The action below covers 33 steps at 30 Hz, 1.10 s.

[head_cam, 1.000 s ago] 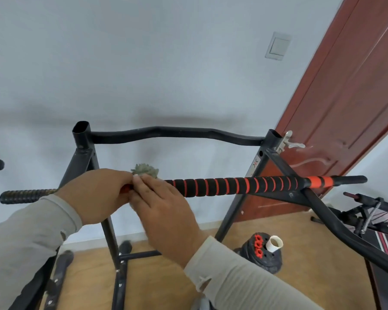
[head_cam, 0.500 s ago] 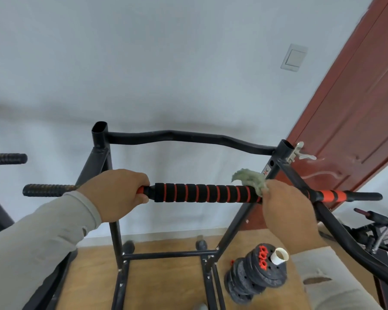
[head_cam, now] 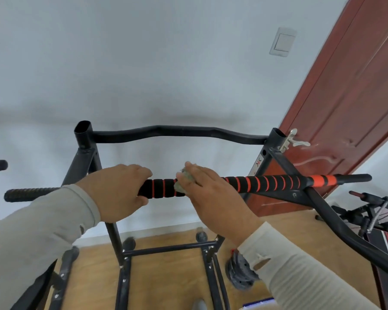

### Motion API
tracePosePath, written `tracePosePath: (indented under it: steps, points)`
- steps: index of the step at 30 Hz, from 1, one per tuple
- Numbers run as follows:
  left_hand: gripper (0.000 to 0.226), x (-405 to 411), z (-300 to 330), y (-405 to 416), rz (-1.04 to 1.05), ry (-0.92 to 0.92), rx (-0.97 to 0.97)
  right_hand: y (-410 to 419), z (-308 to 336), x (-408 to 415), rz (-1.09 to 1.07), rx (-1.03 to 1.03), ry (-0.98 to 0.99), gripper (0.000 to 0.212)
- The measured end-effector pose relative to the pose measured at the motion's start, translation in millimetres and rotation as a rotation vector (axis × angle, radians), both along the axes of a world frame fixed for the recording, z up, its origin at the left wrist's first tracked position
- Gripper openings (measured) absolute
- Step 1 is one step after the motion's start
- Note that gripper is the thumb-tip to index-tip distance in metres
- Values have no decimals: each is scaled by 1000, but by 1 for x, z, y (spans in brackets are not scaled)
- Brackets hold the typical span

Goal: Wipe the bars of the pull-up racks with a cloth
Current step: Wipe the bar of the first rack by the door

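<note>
The near pull-up bar [head_cam: 262, 183] runs left to right, padded in black foam with orange rings. My left hand [head_cam: 119, 191] grips this bar left of centre. Right beside it, my right hand [head_cam: 208, 193] presses a grey-green cloth [head_cam: 184, 180] around the bar; only a bit of cloth shows past the fingers. A bare black curved bar [head_cam: 177, 132] of the rack spans the two uprights behind.
A white wall stands close behind the rack, with a light switch [head_cam: 282, 42] upper right. A red-brown door [head_cam: 345, 121] is at right. Weight plates [head_cam: 240, 274] lie on the wooden floor below. More black equipment [head_cam: 372, 211] crowds the right edge.
My right hand has slid the cloth leftward along the bar from near the right upright to just beside my left hand. The left hand keeps its grip.
</note>
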State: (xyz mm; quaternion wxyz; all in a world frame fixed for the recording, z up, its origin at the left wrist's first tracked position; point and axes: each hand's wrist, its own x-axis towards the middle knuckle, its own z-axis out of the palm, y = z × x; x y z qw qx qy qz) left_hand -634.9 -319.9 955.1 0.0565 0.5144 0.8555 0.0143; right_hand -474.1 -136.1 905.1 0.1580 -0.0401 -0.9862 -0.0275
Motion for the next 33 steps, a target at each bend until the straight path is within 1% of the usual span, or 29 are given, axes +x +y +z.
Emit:
tracePosePath:
  steps: [2,3,6,8,9,11,12,15,17,18,19,20,22,26,30,33]
  points:
    - [43,14,2,20,-49,48,50,9,-2,4,0,12,30,56]
    - [41,21,1,30,-59,76,60,10,-2,5,16,30,50,54]
    - [21,27,-3,50,-57,158,-2,17,3,16,118,122,50,50]
    - [16,26,-2,52,-52,160,-15,41,11,35,138,164,28,52]
    - [15,27,0,51,-52,143,-11,58,15,47,115,165,2,53]
    - [12,30,2,51,-55,134,-4,99,26,74,-12,149,-91,55]
    - [11,32,2,52,-56,142,-2,120,33,88,-109,160,-142,52]
    - [11,35,2,53,-48,158,-6,172,59,120,-389,202,-310,30]
    - [12,35,0,53,-31,158,-6,191,73,129,-522,126,-371,14]
    - [12,34,-2,53,-21,157,-7,191,76,128,-546,46,-369,16]
    - [13,33,-3,54,-14,154,-2,187,75,122,-530,-26,-353,17]
    - [13,32,-5,54,-8,153,-2,176,73,112,-475,-52,-318,16]
    - [14,30,-7,53,13,146,0,139,64,86,-346,-75,-267,19]
    - [17,37,-5,50,58,134,5,69,40,28,-125,-238,-181,28]
    - [27,44,-8,44,140,65,78,25,41,-3,70,-446,-76,21]
    - [35,43,-10,30,171,32,125,12,43,-8,180,-451,-12,19]
